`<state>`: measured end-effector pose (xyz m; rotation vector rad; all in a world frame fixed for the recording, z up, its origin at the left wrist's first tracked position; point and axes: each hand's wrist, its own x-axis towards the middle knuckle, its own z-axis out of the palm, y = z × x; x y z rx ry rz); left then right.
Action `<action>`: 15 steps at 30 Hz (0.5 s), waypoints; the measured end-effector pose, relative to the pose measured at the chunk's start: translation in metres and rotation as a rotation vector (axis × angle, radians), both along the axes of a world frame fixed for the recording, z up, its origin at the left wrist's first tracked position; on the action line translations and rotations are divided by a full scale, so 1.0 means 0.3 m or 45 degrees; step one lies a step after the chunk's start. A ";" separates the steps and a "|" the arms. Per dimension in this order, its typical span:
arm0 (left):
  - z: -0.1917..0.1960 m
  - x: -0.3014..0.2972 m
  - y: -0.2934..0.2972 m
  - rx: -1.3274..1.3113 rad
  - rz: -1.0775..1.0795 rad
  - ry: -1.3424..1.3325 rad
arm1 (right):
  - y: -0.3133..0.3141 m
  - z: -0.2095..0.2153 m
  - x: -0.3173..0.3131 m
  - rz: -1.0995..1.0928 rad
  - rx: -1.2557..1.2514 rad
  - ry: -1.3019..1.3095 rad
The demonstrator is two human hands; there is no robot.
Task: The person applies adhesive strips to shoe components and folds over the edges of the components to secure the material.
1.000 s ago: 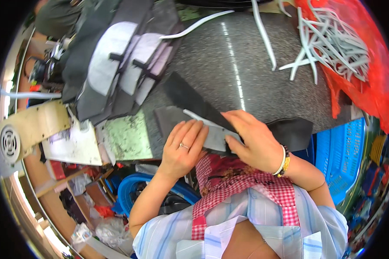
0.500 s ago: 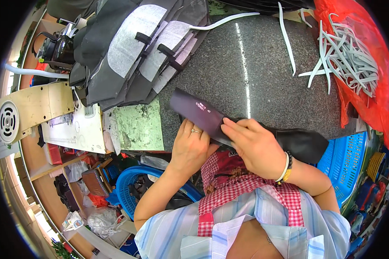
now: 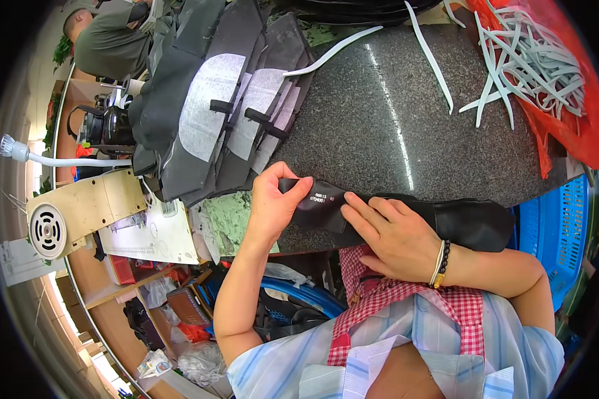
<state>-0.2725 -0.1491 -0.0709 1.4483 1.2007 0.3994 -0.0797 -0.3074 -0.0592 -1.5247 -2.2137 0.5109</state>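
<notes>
A long black leather-like piece (image 3: 474,223) lies along the near edge of the dark stone-like worktop (image 3: 353,133). Its left end is a flap (image 3: 321,214) with small white print on it. My left hand (image 3: 273,203) pinches that end, thumb on top and fingers behind. Flat across the middle of the piece rests my right hand (image 3: 396,236), its fingers stretched out and the tips beside the print. What lies under my right palm is hidden.
Stacked black pieces with white backing (image 3: 209,106) stand at the left. Pale strips (image 3: 532,60) spill from a red plastic bag (image 3: 596,126). A cream machine arm (image 3: 116,196) and a flexible lamp (image 3: 20,149) are far left. Blue baskets (image 3: 539,233) stand below the worktop. Another person (image 3: 113,43) is at the back left.
My left hand has moved from under the flap to its left end. The raised, tilted flap now lies lower and flatter. My view has shifted, and another person shows at the upper left.
</notes>
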 end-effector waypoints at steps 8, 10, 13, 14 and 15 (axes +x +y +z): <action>0.023 -0.010 -0.008 0.104 -0.080 -0.022 | 0.000 0.023 -0.019 0.121 -0.067 -0.400; 0.024 -0.024 -0.004 -0.104 -0.017 -0.190 | -0.003 0.021 -0.026 0.119 -0.053 -0.442; 0.031 -0.035 -0.004 -0.162 -0.057 -0.215 | -0.005 0.011 -0.033 0.123 -0.029 -0.458; 0.032 -0.037 -0.006 -0.117 -0.114 -0.202 | -0.006 0.010 -0.035 0.113 -0.038 -0.475; 0.032 -0.037 -0.006 -0.071 -0.171 -0.189 | -0.008 0.009 -0.038 0.103 -0.048 -0.492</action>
